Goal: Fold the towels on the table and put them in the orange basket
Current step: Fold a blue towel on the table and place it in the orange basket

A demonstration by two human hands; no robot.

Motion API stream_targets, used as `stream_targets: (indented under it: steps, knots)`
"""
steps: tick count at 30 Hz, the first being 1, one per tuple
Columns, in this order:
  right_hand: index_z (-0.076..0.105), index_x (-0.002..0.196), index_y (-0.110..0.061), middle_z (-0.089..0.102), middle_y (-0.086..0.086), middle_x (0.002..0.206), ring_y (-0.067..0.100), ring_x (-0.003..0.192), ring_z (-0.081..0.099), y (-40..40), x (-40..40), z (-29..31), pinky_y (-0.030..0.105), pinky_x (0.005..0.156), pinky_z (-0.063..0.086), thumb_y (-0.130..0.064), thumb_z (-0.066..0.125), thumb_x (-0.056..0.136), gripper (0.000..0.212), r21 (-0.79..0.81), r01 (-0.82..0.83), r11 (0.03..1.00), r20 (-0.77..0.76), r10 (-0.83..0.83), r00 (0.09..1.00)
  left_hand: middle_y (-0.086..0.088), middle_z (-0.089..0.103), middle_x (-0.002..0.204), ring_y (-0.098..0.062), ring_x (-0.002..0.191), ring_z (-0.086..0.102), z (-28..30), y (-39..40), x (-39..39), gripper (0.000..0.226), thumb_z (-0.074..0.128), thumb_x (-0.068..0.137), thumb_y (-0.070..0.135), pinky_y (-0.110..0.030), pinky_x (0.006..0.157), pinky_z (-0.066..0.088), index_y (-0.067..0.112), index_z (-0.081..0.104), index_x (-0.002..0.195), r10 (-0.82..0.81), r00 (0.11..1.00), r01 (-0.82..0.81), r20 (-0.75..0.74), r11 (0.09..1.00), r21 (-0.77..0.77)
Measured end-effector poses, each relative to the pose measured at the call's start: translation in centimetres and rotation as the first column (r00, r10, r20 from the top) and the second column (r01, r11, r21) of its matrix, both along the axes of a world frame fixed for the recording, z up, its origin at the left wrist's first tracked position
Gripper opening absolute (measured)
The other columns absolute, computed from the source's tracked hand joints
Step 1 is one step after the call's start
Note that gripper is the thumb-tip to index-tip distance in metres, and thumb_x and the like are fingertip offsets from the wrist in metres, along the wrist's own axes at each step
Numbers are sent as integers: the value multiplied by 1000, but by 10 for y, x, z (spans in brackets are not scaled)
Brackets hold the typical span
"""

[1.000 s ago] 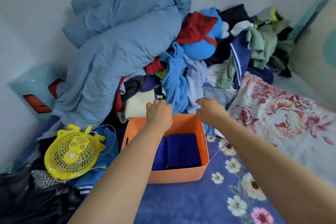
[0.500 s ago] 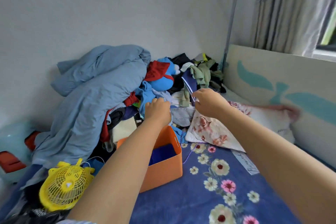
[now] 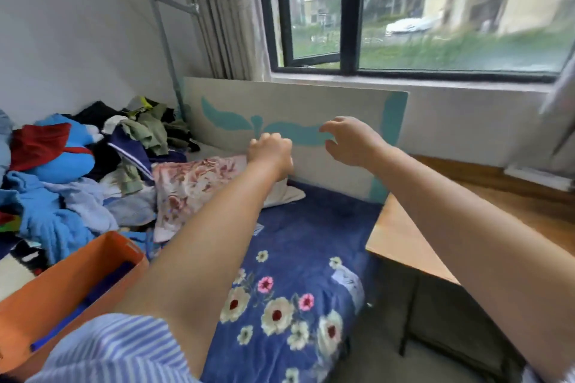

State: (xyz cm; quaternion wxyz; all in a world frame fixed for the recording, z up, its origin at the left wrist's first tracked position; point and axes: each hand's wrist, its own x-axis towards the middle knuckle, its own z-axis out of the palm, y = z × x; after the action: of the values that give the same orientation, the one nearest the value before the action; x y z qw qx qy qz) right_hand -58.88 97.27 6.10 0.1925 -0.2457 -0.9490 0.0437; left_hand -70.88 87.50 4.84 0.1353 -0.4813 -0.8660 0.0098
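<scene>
Motion blur softens the window (image 3: 404,9) and much of the room; both bare forearms reach forward over the bed, hands raised in front of the cream headboard (image 3: 311,102) with its teal leaf pattern. The left hand (image 3: 270,151) is curled into a loose fist with the knuckles toward the camera; whether anything is pinched inside it cannot be told, since the fingers hide the palm. The right hand (image 3: 351,141) is spread wide, fingers bent like a claw, holding nothing; it hangs apart from the left hand and touches no surface. The orange basket (image 3: 62,286) sits at the lower left on the bed, cut off by the frame edge and partly covered by the left arm and a blue-striped sleeve (image 3: 109,351); only a dark blue sliver of folded towel (image 3: 102,283) shows inside it, the rest hidden by the basket wall. Beyond the basket lies a heap of clothes (image 3: 77,165), blue, red, green and black pieces tangled so that single items are hard to separate; a rose-print pillow (image 3: 193,186) lies beside the heap, under the left forearm. The navy floral blanket (image 3: 295,258) covers the bed; a wooden table (image 3: 401,236) stands just beside it at right, mostly masked by the right arm; no towel is visible on its bare part.
</scene>
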Motion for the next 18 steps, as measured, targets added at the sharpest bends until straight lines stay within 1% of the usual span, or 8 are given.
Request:
stream_targets:
  steps: [2, 6, 7, 9, 10, 13, 15, 18]
  knots:
    - [48, 130, -13, 49, 12, 134, 29, 124, 45, 35, 61, 2, 36, 103, 39, -16, 44, 91, 39, 11, 115, 993, 1, -115, 993, -13, 51, 127, -31, 121, 44, 4, 48, 55, 33, 40, 90, 18, -39, 99, 36, 11, 55, 119, -125, 992, 125, 13, 992, 2]
    - [50, 128, -11, 51, 13, 133, 29, 122, 48, 84, 161, 2, 35, 103, 40, -13, 46, 90, 39, -12, 248, 969, 10, -248, 969, -13, 52, 126, -30, 120, 45, 5, 123, 144, 34, 40, 91, 17, -38, 98, 37, 10, 55, 120, -276, 961, 276, -1, 961, -18]
    - [50, 128, -11, 51, 13, 133, 27, 122, 48, 101, 199, 0, 35, 103, 40, -13, 46, 89, 40, 3, 296, 955, 16, -296, 955, -13, 52, 126, -31, 119, 46, 5, 149, 177, 33, 40, 91, 17, -38, 97, 38, 10, 56, 119, -326, 945, 326, 5, 945, -6]
    - [50, 128, -11, 50, 12, 133, 27, 123, 47, 121, 244, -3, 34, 103, 40, -14, 46, 88, 40, 24, 346, 938, 67, -347, 936, -14, 53, 124, -31, 118, 48, 4, 178, 218, 32, 42, 90, 16, -38, 95, 40, 10, 58, 117, -375, 927, 375, 30, 927, -11]
    - [50, 128, -11, 50, 11, 132, 27, 123, 46, 138, 287, -2, 34, 102, 40, -14, 45, 88, 40, 52, 402, 914, 112, -405, 908, -13, 54, 124, -31, 117, 48, 3, 205, 258, 32, 42, 89, 15, -38, 94, 41, 10, 58, 117, -423, 905, 423, 41, 906, -5]
    - [52, 125, -10, 52, 11, 128, 28, 120, 47, 169, 369, -6, 35, 99, 42, -14, 42, 90, 37, 98, 474, 875, 154, -484, 862, -11, 55, 123, -30, 116, 50, -5, 253, 333, 31, 45, 88, 15, -37, 90, 43, 12, 59, 116, -504, 861, 504, 74, 863, 11]
    - [54, 121, -6, 54, 12, 124, 29, 116, 49, 190, 428, -8, 39, 97, 44, -12, 40, 92, 33, 72, 542, 837, 139, -547, 826, -11, 55, 123, -29, 116, 49, -12, 284, 389, 29, 44, 89, 16, -36, 89, 42, 12, 60, 114, -567, 818, 568, 93, 823, 20]
    - [51, 125, -7, 52, 12, 129, 27, 119, 47, 213, 497, -12, 41, 97, 44, -11, 39, 93, 35, 24, 620, 784, 150, -616, 773, -11, 55, 118, -30, 113, 48, -24, 320, 451, 26, 43, 89, 14, -34, 82, 38, 10, 61, 108, -641, 760, 643, 110, 765, 11]
